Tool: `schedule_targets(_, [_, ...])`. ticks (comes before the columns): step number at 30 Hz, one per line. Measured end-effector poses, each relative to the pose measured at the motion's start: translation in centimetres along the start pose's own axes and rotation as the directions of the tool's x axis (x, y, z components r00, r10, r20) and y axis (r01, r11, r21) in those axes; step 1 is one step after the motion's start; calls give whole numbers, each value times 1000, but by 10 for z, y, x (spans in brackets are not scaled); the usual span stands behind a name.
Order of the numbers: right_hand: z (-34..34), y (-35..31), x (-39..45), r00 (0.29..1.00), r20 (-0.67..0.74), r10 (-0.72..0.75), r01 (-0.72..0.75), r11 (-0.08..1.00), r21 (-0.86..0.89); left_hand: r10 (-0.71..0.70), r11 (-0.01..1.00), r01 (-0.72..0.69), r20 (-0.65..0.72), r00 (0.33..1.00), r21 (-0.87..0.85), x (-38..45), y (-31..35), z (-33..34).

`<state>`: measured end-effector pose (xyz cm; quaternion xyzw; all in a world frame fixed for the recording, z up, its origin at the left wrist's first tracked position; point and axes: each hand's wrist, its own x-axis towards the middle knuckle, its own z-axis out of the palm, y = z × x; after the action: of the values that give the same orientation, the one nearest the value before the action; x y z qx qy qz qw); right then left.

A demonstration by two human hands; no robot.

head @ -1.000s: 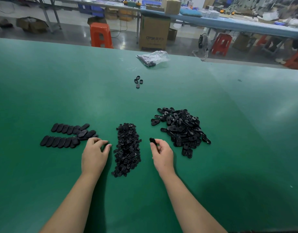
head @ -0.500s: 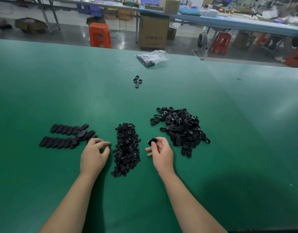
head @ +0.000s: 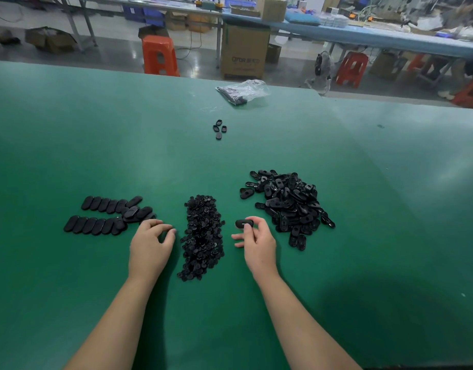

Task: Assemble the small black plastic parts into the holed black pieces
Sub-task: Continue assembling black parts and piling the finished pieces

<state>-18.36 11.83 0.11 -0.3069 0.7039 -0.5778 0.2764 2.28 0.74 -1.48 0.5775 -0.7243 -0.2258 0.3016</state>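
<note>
A long heap of small black plastic parts [head: 203,236] lies between my hands on the green table [head: 96,129]. To its right sits a bigger pile of holed black pieces [head: 288,204]. My right hand [head: 256,243] pinches one holed black piece [head: 244,223] by its fingertips, held level just right of the small-parts heap. My left hand [head: 150,245] rests at the heap's left edge with fingers curled; whether it holds a small part is hidden. Two rows of oval black pieces [head: 107,214] lie to the left.
Three or so loose black pieces [head: 219,128] lie farther back, and a clear plastic bag [head: 243,90] with dark parts lies near the table's far edge. Beyond the table stand orange stools [head: 159,56], a cardboard box [head: 244,50] and long workbenches.
My right hand has turned the holed piece from upright to level and shifted it slightly left. My left hand's fingers have curled tighter beside the small-parts heap.
</note>
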Motion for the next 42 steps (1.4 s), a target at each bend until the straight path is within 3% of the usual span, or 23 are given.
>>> schedule_targets(9, [0,4,2,1000,4,-14,14,999,-52,57,998,-56,42,998,-27,0,2,-7])
schedule_targets(15, [2,5,5,999,36,20,-18,999,-40,-109,957,120,58,992,-262,1,4,-11])
schedule_targets(18, [2,6,6,998,51,24,-22,999,-49,-183,863,198,77,980,-465,4,13,-11])
schedule_targets(21, [2,8,6,998,53,30,-27,998,-56,-220,721,287,185,958,-631,3,34,-5])
schedule_targets(24, [1,9,7,998,55,34,-31,998,-60,-221,595,383,315,923,-707,0,53,2])
schedule_targets(28, [1,10,8,998,58,20,-17,998,-57,-226,544,439,379,898,-715,-1,68,11])
schedule_targets(38, [3,13,9,998,59,15,-12,999,-44,-236,707,399,338,911,-584,5,90,24])
schedule_targets(42, [4,13,9,998,59,-9,13,998,-58,-140,878,253,288,947,-407,3,103,34])
